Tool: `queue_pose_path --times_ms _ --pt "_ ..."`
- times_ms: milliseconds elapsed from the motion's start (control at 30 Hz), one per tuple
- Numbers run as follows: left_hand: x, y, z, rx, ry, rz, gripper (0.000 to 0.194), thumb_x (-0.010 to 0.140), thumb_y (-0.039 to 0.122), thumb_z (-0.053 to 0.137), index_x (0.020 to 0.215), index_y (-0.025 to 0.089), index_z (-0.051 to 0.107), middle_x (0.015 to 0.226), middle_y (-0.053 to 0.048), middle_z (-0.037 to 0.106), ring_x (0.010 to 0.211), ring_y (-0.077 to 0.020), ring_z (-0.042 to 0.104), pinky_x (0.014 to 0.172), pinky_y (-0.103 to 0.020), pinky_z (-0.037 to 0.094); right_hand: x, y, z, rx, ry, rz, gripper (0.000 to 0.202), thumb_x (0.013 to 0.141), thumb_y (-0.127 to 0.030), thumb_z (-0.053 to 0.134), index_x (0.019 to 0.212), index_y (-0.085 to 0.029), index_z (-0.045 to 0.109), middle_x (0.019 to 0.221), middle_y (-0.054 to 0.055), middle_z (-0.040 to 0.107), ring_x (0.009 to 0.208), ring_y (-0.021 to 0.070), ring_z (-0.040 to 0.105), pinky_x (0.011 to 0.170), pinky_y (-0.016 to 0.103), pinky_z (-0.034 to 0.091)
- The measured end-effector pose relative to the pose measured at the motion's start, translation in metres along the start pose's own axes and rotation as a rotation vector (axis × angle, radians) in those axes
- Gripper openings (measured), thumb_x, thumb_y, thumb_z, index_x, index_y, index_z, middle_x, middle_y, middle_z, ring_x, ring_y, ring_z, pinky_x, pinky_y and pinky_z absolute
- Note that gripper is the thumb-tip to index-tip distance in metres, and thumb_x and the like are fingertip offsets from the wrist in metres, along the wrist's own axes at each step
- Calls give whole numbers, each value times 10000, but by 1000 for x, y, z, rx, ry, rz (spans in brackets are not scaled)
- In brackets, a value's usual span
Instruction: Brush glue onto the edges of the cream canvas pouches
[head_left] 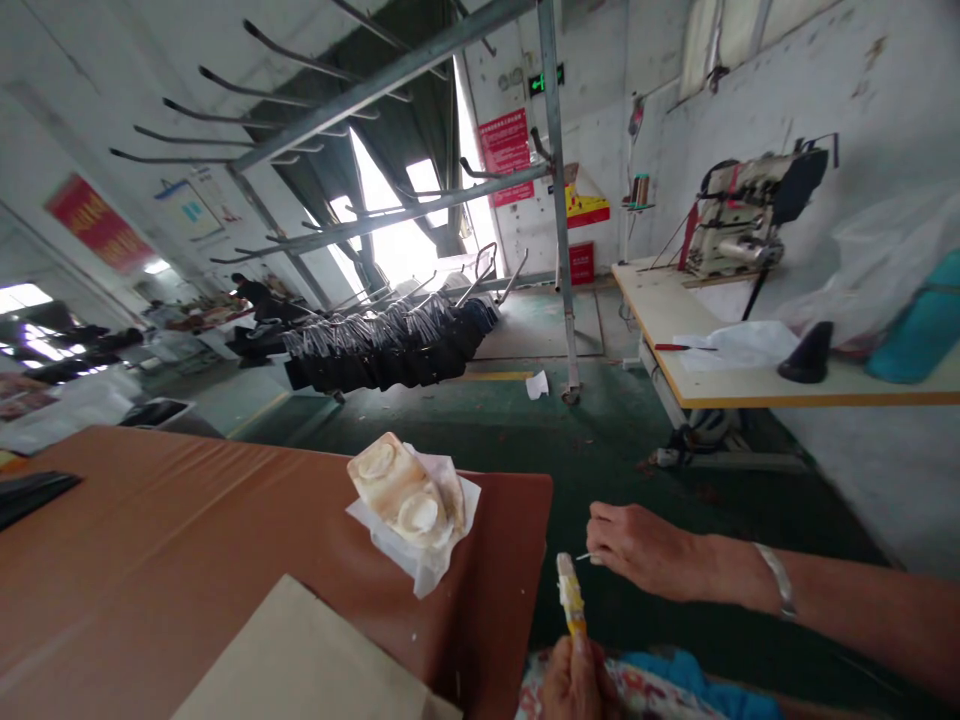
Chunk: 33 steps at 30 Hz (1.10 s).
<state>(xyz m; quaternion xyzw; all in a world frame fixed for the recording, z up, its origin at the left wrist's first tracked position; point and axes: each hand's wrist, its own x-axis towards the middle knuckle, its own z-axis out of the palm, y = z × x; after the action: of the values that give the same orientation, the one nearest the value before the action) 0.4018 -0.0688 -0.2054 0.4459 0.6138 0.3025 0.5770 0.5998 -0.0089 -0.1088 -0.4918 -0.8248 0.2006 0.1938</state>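
Observation:
My left hand (574,680), at the bottom edge, is closed around the yellow handle of a brush-like tool (570,595), whose pale, coated tip points up. To its right, my right hand (626,540) has its fingers pinched together. A thin pale piece sticks out from them toward the tool's tip; what it is cannot be made out. A silvery bracelet circles the right wrist. On the brown table (187,520), left of both hands, a stained cream-coloured container (397,490) lies on crumpled white paper (431,570). A beige sheet (300,660) lies nearer to me.
A metal rack (559,200) with dark hanging items (390,350) stands beyond the brown table. At the right, a sewing table (825,398) holds a machine (742,215), a black cone (808,355), a red pen-like tool (686,347) and a teal object (919,325).

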Motion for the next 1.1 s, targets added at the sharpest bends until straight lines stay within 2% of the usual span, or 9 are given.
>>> queue_pose_path --times_ms 133,233,433,600,733,833,933,1033,1100 --pt "9 -3 -3 -49 -98 -68 697 650 922 351 631 238 481 466 63 384 389 -87 351 414 -218 243 6 4 4 -104 -66 -47 189 967 -181 465 835 -156 599 864 53 565 694 147 512 606 263 373" --pt "13 -5 -3 -57 -133 -85 609 736 836 387 652 239 482 462 64 378 393 -91 336 416 -217 244 10 4 7 -159 -91 -51 220 973 -179 444 822 -156 602 841 48 564 641 138 486 557 265 336" --pt "8 1 -4 44 -114 -23 434 836 613 425 649 228 498 487 48 368 446 -110 335 468 -227 273 18 10 16 -222 -119 -29 173 943 -166 483 835 -162 618 832 47 570 623 140 490 534 274 299" --pt "-1 24 -9 70 -128 -104 390 807 586 479 637 238 526 507 36 359 467 -132 368 474 -236 269 28 32 -6 -292 -49 109 227 942 -89 419 807 -111 600 823 107 555 645 171 511 554 283 310" --pt "-5 37 -13 144 -135 -70 368 802 564 515 642 236 569 547 20 401 514 -143 426 509 -236 322 21 19 -16 -245 -117 11 243 973 -163 454 780 -145 601 807 59 564 710 156 539 620 252 359" --pt "-5 32 -11 168 -136 11 343 831 509 491 644 231 562 564 17 414 551 -146 444 552 -235 352 16 5 -7 -231 -182 -51 180 938 -173 517 792 -158 621 833 48 585 683 145 535 592 241 351" --pt "-5 18 -8 173 -131 26 363 852 514 451 631 236 522 541 26 399 528 -143 423 542 -237 347 20 9 -2 -277 -174 7 132 889 -107 524 817 -122 634 830 89 586 617 156 513 537 258 311" --pt "-6 9 -7 170 -112 6 391 866 541 418 646 237 527 518 29 398 493 -138 401 510 -237 327 24 20 -9 -307 -145 68 184 905 -87 479 795 -100 626 804 109 575 601 164 514 530 269 302" --pt "-6 7 -7 184 -85 -3 401 870 545 418 647 234 538 508 27 409 488 -136 404 508 -236 321 23 19 -16 -295 -160 35 206 928 -120 477 780 -118 619 804 91 576 639 164 532 552 265 323"
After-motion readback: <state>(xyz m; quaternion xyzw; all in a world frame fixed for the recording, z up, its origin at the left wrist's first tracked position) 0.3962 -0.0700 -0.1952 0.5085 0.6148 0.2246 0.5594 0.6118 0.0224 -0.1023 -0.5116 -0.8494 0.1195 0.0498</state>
